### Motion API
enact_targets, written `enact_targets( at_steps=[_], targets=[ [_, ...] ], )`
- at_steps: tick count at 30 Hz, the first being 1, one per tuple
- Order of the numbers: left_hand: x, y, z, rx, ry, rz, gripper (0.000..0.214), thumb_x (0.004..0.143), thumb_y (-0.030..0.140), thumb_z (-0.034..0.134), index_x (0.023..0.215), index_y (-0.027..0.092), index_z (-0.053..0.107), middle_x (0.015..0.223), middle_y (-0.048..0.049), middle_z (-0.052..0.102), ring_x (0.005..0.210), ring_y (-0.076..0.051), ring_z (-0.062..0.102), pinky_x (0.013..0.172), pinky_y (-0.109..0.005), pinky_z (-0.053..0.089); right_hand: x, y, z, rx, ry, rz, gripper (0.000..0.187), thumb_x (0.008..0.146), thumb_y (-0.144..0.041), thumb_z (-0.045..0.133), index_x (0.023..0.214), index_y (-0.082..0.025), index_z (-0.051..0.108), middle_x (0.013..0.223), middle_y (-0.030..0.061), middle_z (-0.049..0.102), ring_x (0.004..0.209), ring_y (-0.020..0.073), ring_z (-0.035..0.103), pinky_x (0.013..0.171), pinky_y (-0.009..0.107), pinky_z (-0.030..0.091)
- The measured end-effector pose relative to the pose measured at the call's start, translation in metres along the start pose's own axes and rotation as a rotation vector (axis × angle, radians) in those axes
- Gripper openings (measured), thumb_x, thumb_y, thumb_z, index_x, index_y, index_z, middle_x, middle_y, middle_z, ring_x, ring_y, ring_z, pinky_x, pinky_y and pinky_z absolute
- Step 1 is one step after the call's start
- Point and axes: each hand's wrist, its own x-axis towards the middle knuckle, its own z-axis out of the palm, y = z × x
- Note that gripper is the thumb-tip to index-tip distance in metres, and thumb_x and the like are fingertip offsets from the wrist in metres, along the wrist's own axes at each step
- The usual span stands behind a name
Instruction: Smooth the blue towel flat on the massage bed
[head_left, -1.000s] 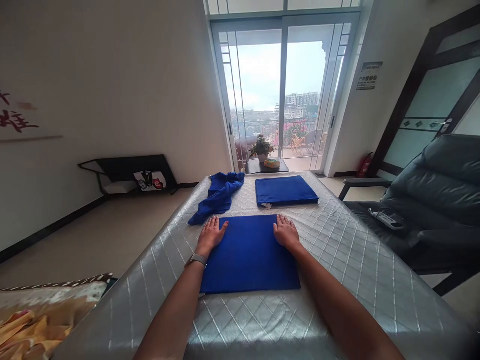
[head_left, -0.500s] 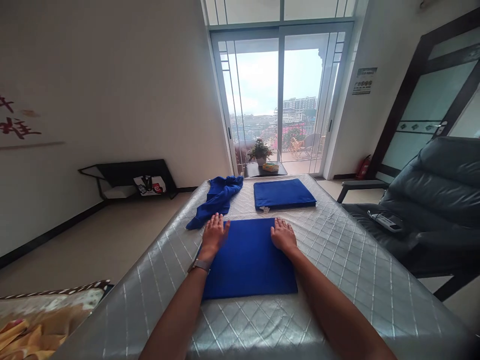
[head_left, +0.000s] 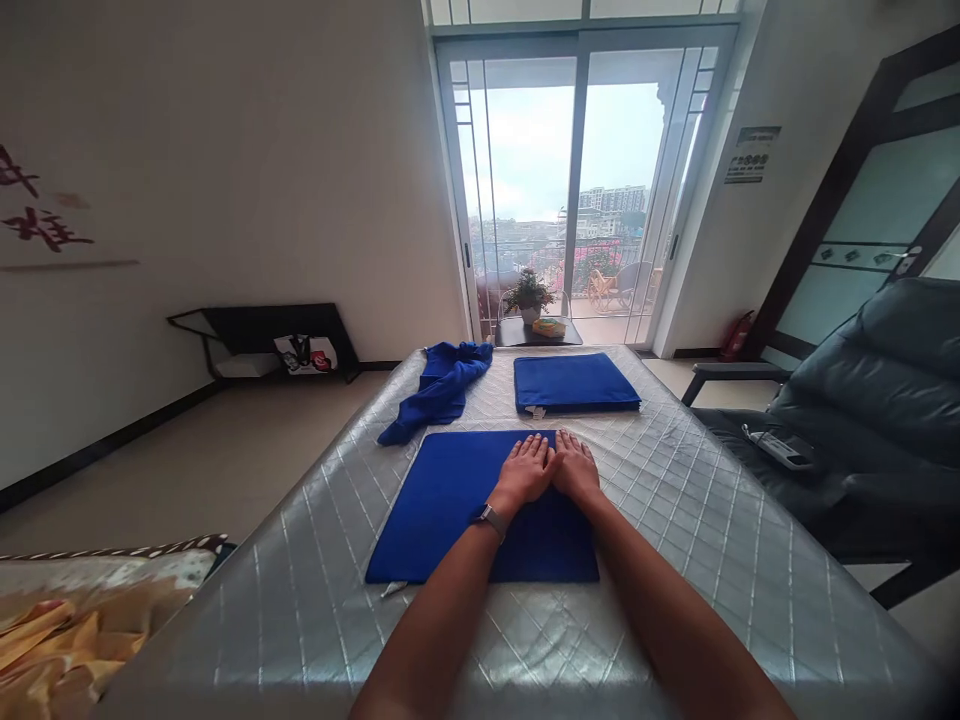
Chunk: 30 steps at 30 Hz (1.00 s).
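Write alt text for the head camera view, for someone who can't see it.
The left hand and right hand lie flat, side by side, on the far right part of a folded blue towel on a silver quilted mattress. Beyond lie a second folded towel and a crumpled blue towel.

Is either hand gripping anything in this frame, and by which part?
Nothing is gripped. The left hand and right hand lie flat, palms down, side by side on the folded blue cloth towel, near its far edge.
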Motion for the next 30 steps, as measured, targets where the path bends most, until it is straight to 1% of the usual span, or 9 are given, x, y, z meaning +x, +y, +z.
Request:
enact_targets(
  at_steps=[3,7,10,12,14,16,20,24,30],
  targets=[
    [-0.01,-0.033,-0.011,0.04,-0.025,-0.083,0.077,0.099,0.064,0.009,0.156,0.018,0.031,0.163,-0.0105,0.029,0.152,-0.025,0.02,0.124,-0.048,0.016,0.001,-0.004,-0.002,0.025,-0.01,0.024,0.063,0.101,-0.035,0.021,0.158,-0.008,0.025,0.164,0.0097,0.023,0.152,0.0195,0.017,0.122,0.037,0.01],
    [-0.032,-0.09,-0.03,0.102,-0.049,-0.249,0.082,0.098,0.067,0.007,0.158,0.015,0.027,0.165,-0.0103,0.022,0.153,-0.024,0.016,0.125,-0.046,0.012,0.001,-0.005,-0.004,0.037,-0.018,0.031,0.063,0.101,-0.036,0.021,0.158,-0.009,0.026,0.165,0.007,0.02,0.152,0.0192,0.017,0.122,0.037,0.009],
    [-0.053,-0.132,-0.044,0.138,-0.038,-0.366,0.08,0.098,0.066,0.008,0.158,0.015,0.026,0.165,-0.0114,0.021,0.153,-0.026,0.017,0.124,-0.048,0.013,0.002,-0.004,-0.003,0.038,-0.027,0.034,0.063,0.101,-0.036,0.021,0.158,-0.009,0.024,0.165,0.0059,0.019,0.152,0.0191,0.016,0.122,0.037,0.009],
    [-0.066,-0.154,-0.051,0.159,-0.021,-0.421,0.08,0.099,0.065,0.01,0.157,0.013,0.027,0.164,-0.0134,0.022,0.152,-0.027,0.019,0.123,-0.048,0.015,0.003,-0.003,-0.003,0.037,-0.033,0.036,0.063,0.101,-0.036,0.02,0.158,-0.009,0.024,0.165,0.0057,0.018,0.152,0.0185,0.015,0.122,0.037,0.008],
    [-0.077,-0.168,-0.056,0.17,-0.01,-0.457,0.082,0.099,0.066,0.012,0.157,0.011,0.027,0.164,-0.0161,0.023,0.152,-0.028,0.021,0.123,-0.047,0.018,0.003,-0.003,-0.002,0.03,-0.032,0.035,0.063,0.101,-0.036,0.02,0.158,-0.009,0.024,0.165,0.0059,0.019,0.152,0.018,0.014,0.122,0.036,0.008],
    [-0.085,-0.174,-0.058,0.17,0.004,-0.47,0.083,0.099,0.066,0.012,0.156,0.008,0.027,0.163,-0.0188,0.023,0.151,-0.029,0.022,0.122,-0.046,0.02,0.004,-0.002,-0.001,0.024,-0.025,0.032,0.063,0.101,-0.036,0.02,0.158,-0.009,0.025,0.165,0.006,0.02,0.152,0.0181,0.015,0.122,0.036,0.008],
    [-0.09,-0.17,-0.059,0.168,0.033,-0.469,0.085,0.099,0.065,0.011,0.155,0.003,0.028,0.162,-0.0214,0.025,0.151,-0.028,0.024,0.122,-0.044,0.02,0.004,-0.002,0.0,0.022,-0.021,0.031,0.064,0.101,-0.037,0.02,0.158,-0.01,0.026,0.165,0.0052,0.021,0.152,0.0185,0.016,0.122,0.036,0.008],
    [-0.091,-0.166,-0.059,0.156,0.065,-0.469,0.081,0.1,0.062,0.01,0.154,0.005,0.032,0.161,-0.021,0.028,0.15,-0.028,0.026,0.122,-0.045,0.021,0.004,-0.001,-0.001,0.016,-0.028,0.041,0.064,0.101,-0.038,0.019,0.158,-0.011,0.025,0.165,0.0044,0.02,0.152,0.0171,0.015,0.122,0.035,0.008],
    [-0.1,-0.175,-0.058,0.121,0.052,-0.436,0.079,0.101,0.06,0.012,0.154,0.004,0.033,0.161,-0.0205,0.029,0.15,-0.028,0.027,0.122,-0.045,0.021,0.004,-0.004,-0.004,-0.021,-0.058,0.057,0.064,0.101,-0.039,0.017,0.159,-0.012,0.022,0.166,0.0042,0.018,0.152,0.0163,0.014,0.122,0.035,0.009]
  ],
)
